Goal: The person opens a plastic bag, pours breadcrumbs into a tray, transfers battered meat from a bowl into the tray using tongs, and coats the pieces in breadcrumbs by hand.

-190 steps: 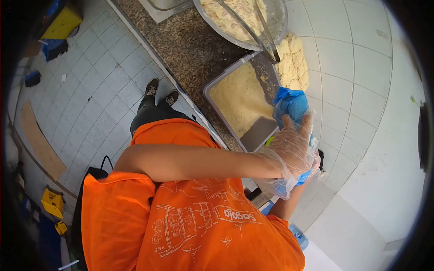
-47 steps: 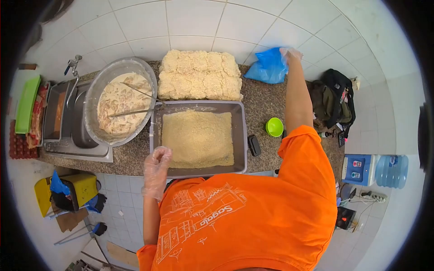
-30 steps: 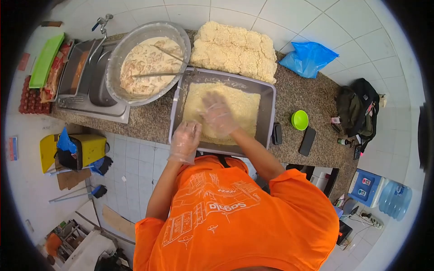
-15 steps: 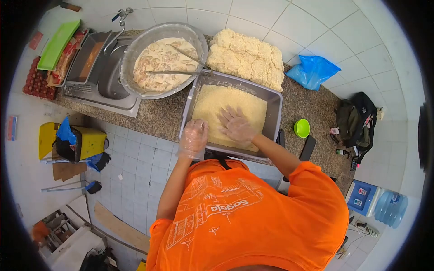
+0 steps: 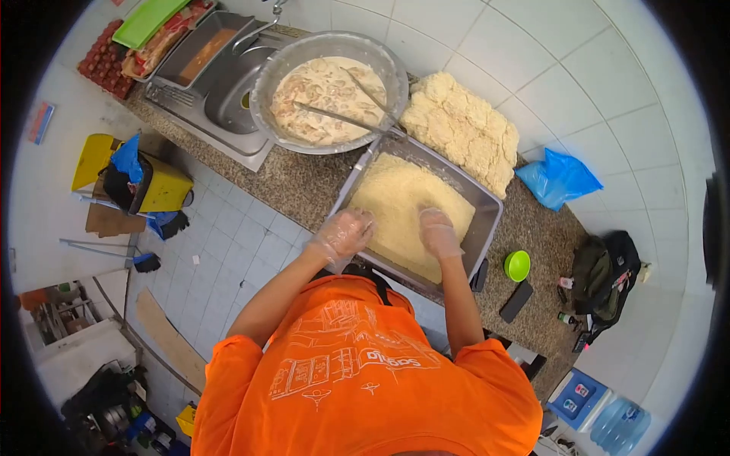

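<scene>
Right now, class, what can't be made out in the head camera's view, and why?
All in the head view:
Floor of the tray: mostly hidden under the pale crumbs.
Fingertips of the right hand: apparently sunk in the crumbs.
Part of the tray's near rim: covered by the left hand.
Contents of the blue bag: masked by its plastic.

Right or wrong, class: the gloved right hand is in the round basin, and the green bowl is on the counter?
Wrong: the head view shows the right hand on the pale crumbs in the grey tray, not in the round basin. The rest stands.
</scene>
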Tool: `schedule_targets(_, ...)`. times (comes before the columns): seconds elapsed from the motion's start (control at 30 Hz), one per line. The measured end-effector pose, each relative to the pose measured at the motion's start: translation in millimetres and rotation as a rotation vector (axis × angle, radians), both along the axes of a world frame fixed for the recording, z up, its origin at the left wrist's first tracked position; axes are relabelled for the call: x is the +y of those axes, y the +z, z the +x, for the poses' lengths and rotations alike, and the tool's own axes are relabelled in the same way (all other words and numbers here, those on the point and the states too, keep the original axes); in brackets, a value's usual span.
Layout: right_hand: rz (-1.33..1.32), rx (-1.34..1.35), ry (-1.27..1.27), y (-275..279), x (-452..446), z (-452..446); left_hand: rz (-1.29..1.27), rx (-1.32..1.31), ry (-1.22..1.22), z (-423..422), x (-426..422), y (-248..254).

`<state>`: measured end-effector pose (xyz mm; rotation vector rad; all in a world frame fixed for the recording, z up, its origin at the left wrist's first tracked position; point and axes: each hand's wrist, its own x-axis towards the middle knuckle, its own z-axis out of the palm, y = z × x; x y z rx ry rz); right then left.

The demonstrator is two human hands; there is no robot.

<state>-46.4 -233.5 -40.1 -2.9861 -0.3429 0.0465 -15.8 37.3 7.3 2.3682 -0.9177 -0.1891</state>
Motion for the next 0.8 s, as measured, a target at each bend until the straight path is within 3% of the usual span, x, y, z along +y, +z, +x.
schedule_targets(0.13, 0.04, 0.099, -0.096, 109.1, 39.9, 49.1, -0.034, -0.045, -0.095, 6.5, 2.9, -17.6)
schedule_targets(0.2, 0.157, -0.108, -0.075, 142.0, 70.9, 91.3, 0.027, 0.08, -0.127, 8.8, 2.7, -6.0)
schedule_targets(0.27, 0.241, -0.085, -0.153, 173.2, 113.9, 143.7, -0.002, 0.064, -0.126, 10.2, 3.9, -8.8)
schedule_targets(0.37, 0.15, -0.121, -0.084, 119.1, 146.1, 235.2, -0.088, 0.141, -0.158, 11.6, 13.1, -9.1)
schedule_targets(0.43, -0.16, -0.012, -0.143, 90.2, 170.9, 277.6, -0.162, 0.17, -0.246, 13.2, 14.5, -22.5)
schedule_targets(0.47, -0.178, -0.016, -0.139, 80.7, 174.2, 292.0, -0.18, 0.165, -0.243, 16.5, 15.1, -25.2)
schedule_targets(0.53, -0.197, 0.319, 0.044, 71.1, 172.8, 314.8, -0.171, 0.134, -0.416, 19.6, 17.2, -30.2)
schedule_targets(0.63, -0.205, 0.326, -0.041, 98.5, 191.4, 302.2, -0.39, 0.311, -0.333, 13.9, 10.6, -57.8)
schedule_targets(0.73, -0.231, 0.199, -0.117, 137.4, 219.5, 279.6, -0.294, 0.341, -0.475, 32.6, 22.2, -38.2)
schedule_targets(0.8, -0.264, 0.184, -0.041, 155.7, 233.2, 270.5, -0.381, 0.285, -0.474, 30.7, 22.0, -44.5)
